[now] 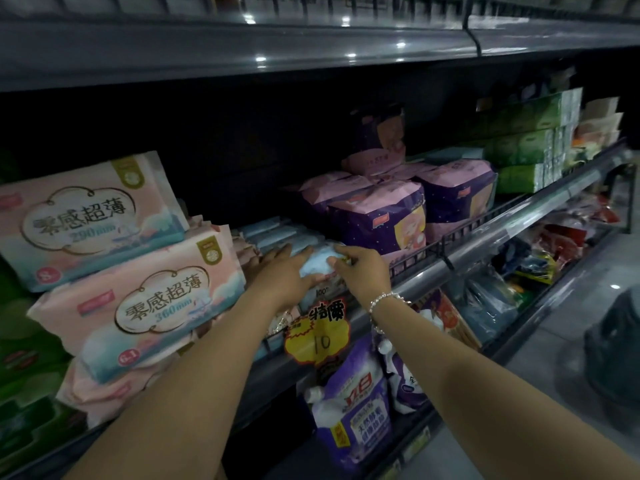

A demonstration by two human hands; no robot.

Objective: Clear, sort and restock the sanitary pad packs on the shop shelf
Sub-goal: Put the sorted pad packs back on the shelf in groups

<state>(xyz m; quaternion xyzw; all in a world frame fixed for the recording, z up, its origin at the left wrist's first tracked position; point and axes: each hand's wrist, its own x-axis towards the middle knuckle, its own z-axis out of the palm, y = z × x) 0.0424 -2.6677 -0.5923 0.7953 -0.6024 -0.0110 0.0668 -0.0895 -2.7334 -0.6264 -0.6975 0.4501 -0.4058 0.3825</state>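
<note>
Sanitary pad packs in soft plastic wrap fill the middle shop shelf (pixel 485 251), a dark metal shelf with a low wire rail along its front edge. Both hands meet on a pale blue pad pack (pixel 317 263) at the front of a row of flat pale blue packs (pixel 277 233) lying near the rail. The left hand (pixel 284 275) lies on the pack's left side with fingers stretched nearly straight across its top and the thumb against its front face. The right hand (pixel 360 268), with a beaded bracelet (pixel 386 301) on its wrist, curls its fingers over the pack's right top edge and holds it. Just left of the hands, large pink and pale blue packs with cloud-shaped labels (pixel 138 299) are stacked, the top one (pixel 90 216) tilted. Just right, purple and pink packs (pixel 381 216) stand crowded together, with green tissue packs (pixel 533 143) further right. A yellow price tag marked 10 (pixel 317 337) hangs below the shelf edge, above purple and white pouches (pixel 353 414) on the shelf beneath.
</note>
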